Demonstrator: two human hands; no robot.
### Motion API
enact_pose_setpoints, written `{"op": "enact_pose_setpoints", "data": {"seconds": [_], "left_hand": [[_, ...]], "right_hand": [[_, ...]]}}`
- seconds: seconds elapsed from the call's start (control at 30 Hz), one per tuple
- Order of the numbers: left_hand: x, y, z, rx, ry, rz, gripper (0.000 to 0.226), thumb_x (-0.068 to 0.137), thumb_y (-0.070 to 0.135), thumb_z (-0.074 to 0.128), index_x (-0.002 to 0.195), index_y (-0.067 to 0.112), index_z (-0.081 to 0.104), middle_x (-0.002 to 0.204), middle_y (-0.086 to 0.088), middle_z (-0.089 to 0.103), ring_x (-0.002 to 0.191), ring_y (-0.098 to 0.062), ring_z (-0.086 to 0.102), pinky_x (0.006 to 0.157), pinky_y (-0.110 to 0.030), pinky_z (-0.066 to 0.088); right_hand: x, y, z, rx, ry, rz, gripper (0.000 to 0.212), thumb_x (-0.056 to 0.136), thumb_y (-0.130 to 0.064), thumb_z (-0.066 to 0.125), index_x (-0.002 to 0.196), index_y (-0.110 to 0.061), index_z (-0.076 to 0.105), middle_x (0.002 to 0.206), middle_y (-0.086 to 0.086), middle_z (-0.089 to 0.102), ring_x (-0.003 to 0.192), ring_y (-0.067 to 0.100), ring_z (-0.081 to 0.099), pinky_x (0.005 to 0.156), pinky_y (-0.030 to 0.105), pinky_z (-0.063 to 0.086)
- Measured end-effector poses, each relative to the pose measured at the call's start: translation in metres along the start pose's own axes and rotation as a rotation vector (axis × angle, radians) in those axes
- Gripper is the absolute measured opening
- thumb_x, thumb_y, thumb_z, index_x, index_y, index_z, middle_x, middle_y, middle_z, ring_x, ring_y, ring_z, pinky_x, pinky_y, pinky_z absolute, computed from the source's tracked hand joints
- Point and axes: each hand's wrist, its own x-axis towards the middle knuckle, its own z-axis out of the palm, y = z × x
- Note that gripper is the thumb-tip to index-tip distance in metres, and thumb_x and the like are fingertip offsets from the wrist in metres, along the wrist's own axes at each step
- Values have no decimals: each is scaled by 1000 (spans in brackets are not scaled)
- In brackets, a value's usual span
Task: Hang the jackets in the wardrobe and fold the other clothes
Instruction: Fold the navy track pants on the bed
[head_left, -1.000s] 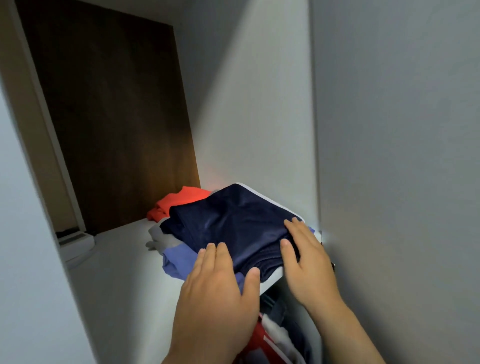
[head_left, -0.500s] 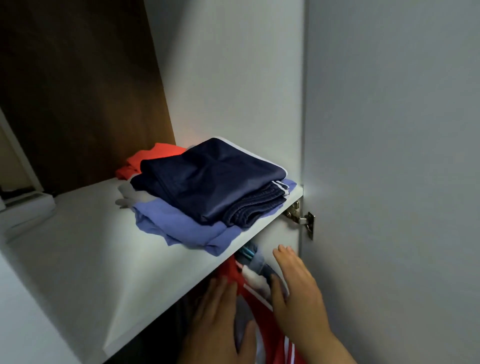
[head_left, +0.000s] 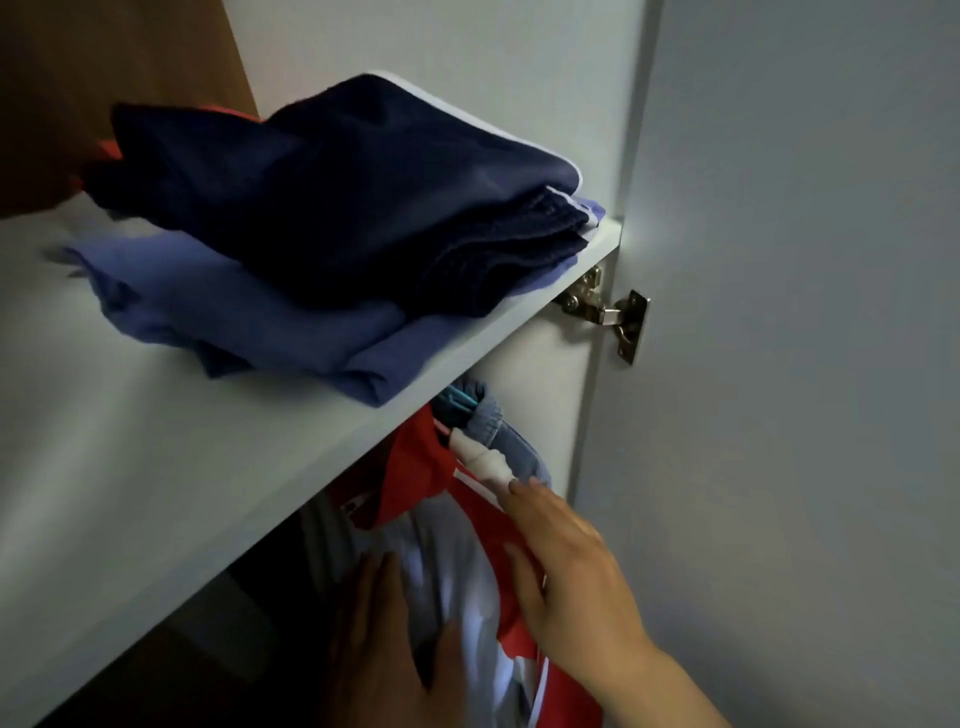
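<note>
A second ago both your hands lay flat on the folded dark navy garment (head_left: 353, 197), pressing it onto the pile. Now they have let go and dropped beneath the white wardrobe shelf (head_left: 156, 467). That navy piece sits on top of a folded periwinkle-blue garment (head_left: 249, 322), and a sliver of an orange-red garment (head_left: 106, 150) shows behind both. The pile lies near the front right corner of the shelf, just above the metal door hinge (head_left: 602, 306), and nothing touches it.

Your left hand (head_left: 395, 654) is blurred, but its fingers look straight and spread against the pale panel of a hanging red-and-white jacket (head_left: 410, 467), gripping nothing. Your right hand (head_left: 571, 577) is open too, fingers extended along the red cloth. Its fingertips reach up beside a small white piece and a hung grey-blue garment (head_left: 514, 447); whether that white piece is a hanger end or a cuff, you cannot tell from here.

The folding step for this navy item looks finished, since it rests squarely and unattended. You seem to be checking or parting the hung jackets below. Judge the pile's blue edge as a small risk: it overhangs the shelf lip slightly and could slide if brushed from beneath.
</note>
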Motion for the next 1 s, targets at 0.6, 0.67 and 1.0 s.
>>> {"op": "enact_pose_setpoints", "data": {"seconds": [0.6,0.67,1.0], "left_hand": [[-27,-100,144,129,406,143,74,73,40,48,120,-15,60,127,-30,58,117,-49,56,86,-71,48],[-39,-111,164,18,410,150,72,77,42,51,130,-6,56,139,-19,52,133,-25,45,101,-54,47],[-189,-130,260,81,466,-89,74,88,38,64,152,24,30,150,28,11,140,13,7,105,3,0]], "right_hand": [[-103,68,84,-61,63,-20,43,85,-17,65,128,-16,65,138,-4,56,134,14,48,111,31,38],[-119,75,95,-36,80,-40,43,86,-19,63,129,-14,64,138,-4,56,136,12,44,113,27,34],[-264,82,125,260,-91,-1,43,91,-23,66,133,-19,60,139,-13,50,136,-5,35,111,5,18]]}}
